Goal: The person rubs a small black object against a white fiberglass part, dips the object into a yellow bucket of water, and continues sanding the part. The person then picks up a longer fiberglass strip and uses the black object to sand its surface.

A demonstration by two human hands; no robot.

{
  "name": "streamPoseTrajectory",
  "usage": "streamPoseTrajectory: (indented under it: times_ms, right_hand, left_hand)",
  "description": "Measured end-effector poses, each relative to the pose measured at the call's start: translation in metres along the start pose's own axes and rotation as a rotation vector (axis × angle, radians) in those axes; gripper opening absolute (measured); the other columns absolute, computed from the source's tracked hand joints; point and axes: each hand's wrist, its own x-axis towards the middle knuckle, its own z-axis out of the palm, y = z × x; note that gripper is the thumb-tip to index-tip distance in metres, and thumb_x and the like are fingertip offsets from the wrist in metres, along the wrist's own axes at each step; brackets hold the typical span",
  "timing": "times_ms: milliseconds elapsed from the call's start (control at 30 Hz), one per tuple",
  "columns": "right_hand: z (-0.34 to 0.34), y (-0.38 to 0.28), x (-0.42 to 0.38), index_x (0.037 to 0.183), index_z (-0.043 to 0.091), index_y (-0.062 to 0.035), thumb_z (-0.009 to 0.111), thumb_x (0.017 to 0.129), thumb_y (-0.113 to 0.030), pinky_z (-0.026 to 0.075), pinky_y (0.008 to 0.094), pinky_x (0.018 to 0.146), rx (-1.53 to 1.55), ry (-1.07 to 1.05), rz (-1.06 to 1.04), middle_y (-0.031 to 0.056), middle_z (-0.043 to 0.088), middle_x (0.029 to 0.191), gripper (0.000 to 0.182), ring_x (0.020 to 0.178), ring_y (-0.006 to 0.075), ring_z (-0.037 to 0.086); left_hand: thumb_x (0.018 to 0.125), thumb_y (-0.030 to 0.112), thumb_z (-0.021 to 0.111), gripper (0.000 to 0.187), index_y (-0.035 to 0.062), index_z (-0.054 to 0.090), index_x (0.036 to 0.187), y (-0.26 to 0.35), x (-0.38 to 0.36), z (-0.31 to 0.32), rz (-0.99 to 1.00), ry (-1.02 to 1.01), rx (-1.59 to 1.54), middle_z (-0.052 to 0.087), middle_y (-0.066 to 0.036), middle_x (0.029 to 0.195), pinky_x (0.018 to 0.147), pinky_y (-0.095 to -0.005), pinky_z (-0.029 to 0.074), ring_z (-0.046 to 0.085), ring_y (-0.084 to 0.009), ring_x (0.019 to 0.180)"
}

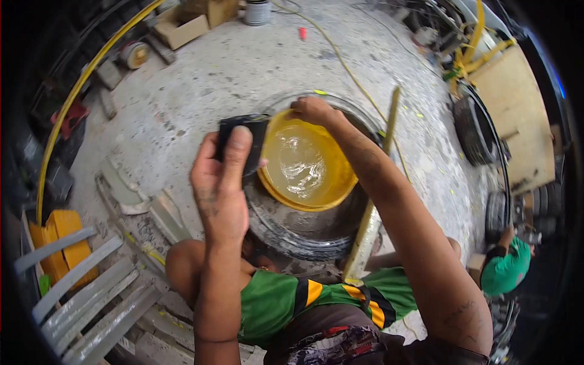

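My left hand [224, 188] is closed round a black rectangular pad [255, 137], thumb across its near face; its exact kind is not clear. The pad is up against the left rim of a yellow bucket [344, 182], slightly blurred. Cloudy, rippling water [298, 161] fills part of that bucket. At the bucket's far rim, my right hand [314, 111] has its fingers curled over the edge. Beneath the bucket lies a dark round tyre-like ring [292, 243] on the floor.
A long pale bar [371, 225] leans right of the bucket. Grey painted strips [91, 304] lie at lower left near a yellow-orange container [67, 243]. Tyres [474, 131] and a wooden board [517, 115] stand at right, with a person in green [506, 267]. A hose [350, 70] crosses the floor.
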Motion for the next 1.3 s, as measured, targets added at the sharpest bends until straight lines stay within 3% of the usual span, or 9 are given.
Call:
streamPoseTrajectory:
  times_ms: [133,267,367,467,633,767,1000,1200,1300]
  right_hand:
    - [-0.032,0.003,-0.064,0.123,0.071,-0.0043,0.073,0.096,-0.042,0.053,0.0472,0.097,0.113,0.365,-0.157,0.0216,0.065,0.123,0.046,0.113,0.0398,0.065]
    - [-0.066,0.056,-0.178,0.110,0.073,-0.0022,0.064,0.102,-0.022,0.055,0.0463,0.078,0.038,0.129,0.111,0.0205,0.072,0.095,0.023,0.087,0.0375,0.071]
    - [-0.057,0.052,-0.259,0.115,0.075,-0.0079,0.081,0.084,-0.013,0.059,0.0415,0.091,0.147,-0.266,0.099,0.0138,0.075,0.114,0.032,0.107,0.0321,0.072]
    - [-0.017,0.012,-0.295,0.139,0.066,-0.0251,0.098,0.060,-0.032,0.026,0.0690,0.121,-0.182,-0.597,-0.106,0.0024,0.062,0.142,0.085,0.142,0.0262,0.051]
    - [0.046,0.006,-0.280,0.130,0.073,-0.0221,0.085,0.066,-0.069,0.035,0.0654,0.115,-0.384,-0.935,-0.155,0.0059,0.073,0.129,0.080,0.131,0.0301,0.062]
    - [0.036,0.000,-0.274,0.106,0.083,-0.0139,0.065,0.074,-0.089,0.046,0.0528,0.109,-0.430,-0.861,-0.114,0.0092,0.079,0.112,0.084,0.119,0.0322,0.069]
    - [-0.052,-0.023,-0.285,0.103,0.082,-0.0130,0.063,0.073,-0.092,0.056,0.0495,0.092,-0.469,-0.677,-0.033,0.0102,0.079,0.103,0.086,0.103,0.0325,0.074]
    - [-0.156,0.008,-0.330,0.093,0.072,-0.0067,0.063,0.098,-0.032,0.059,0.0473,0.076,-0.459,-0.138,0.287,0.0172,0.073,0.087,0.028,0.083,0.0333,0.073]
    - [-0.216,0.029,-0.344,0.093,0.071,-0.0022,0.057,0.102,-0.024,0.058,0.0460,0.072,-0.279,0.076,0.459,0.0210,0.070,0.081,0.027,0.079,0.0328,0.072]
  left_hand:
    - [0.107,0.032,0.064,0.031,0.0025,0.067,0.116,-0.003,-0.002,0.003,-0.002,-0.016,0.022,0.072,-0.007,0.103,0.074,-0.0299,0.058,0.070,-0.0148,0.090]
    - [0.108,0.033,0.063,0.030,0.0034,0.067,0.114,-0.004,-0.006,0.010,0.018,-0.056,0.042,0.072,-0.006,0.102,0.074,-0.0301,0.058,0.070,-0.0144,0.090]
    - [0.107,0.033,0.065,0.030,0.0041,0.067,0.114,-0.008,-0.008,0.011,0.011,-0.064,0.043,0.071,-0.006,0.101,0.074,-0.0295,0.058,0.070,-0.0135,0.089]
    - [0.106,0.033,0.067,0.028,0.0050,0.068,0.112,-0.013,-0.010,0.019,0.011,-0.090,0.047,0.072,-0.005,0.100,0.073,-0.0288,0.058,0.070,-0.0128,0.088]
    - [0.104,0.032,0.070,0.027,0.0056,0.068,0.107,-0.015,-0.014,0.034,0.041,-0.089,0.063,0.072,-0.002,0.096,0.070,-0.0267,0.057,0.068,-0.0092,0.083]
    - [0.104,0.034,0.069,0.028,0.0064,0.068,0.108,-0.016,-0.013,0.031,0.059,-0.062,0.101,0.071,-0.003,0.095,0.070,-0.0275,0.057,0.068,-0.0113,0.083]
    - [0.102,0.039,0.071,0.036,0.0044,0.069,0.112,-0.005,0.005,0.008,0.080,0.037,0.148,0.072,-0.005,0.096,0.069,-0.0281,0.058,0.069,-0.0125,0.083]
    - [0.102,0.040,0.071,0.036,0.0047,0.069,0.108,0.013,0.015,0.003,0.162,0.144,0.081,0.072,-0.006,0.097,0.071,-0.0308,0.057,0.069,-0.0137,0.085]
    - [0.102,0.040,0.071,0.036,0.0045,0.069,0.108,0.008,0.013,0.013,0.133,0.121,0.071,0.072,-0.006,0.098,0.071,-0.0308,0.057,0.069,-0.0138,0.086]
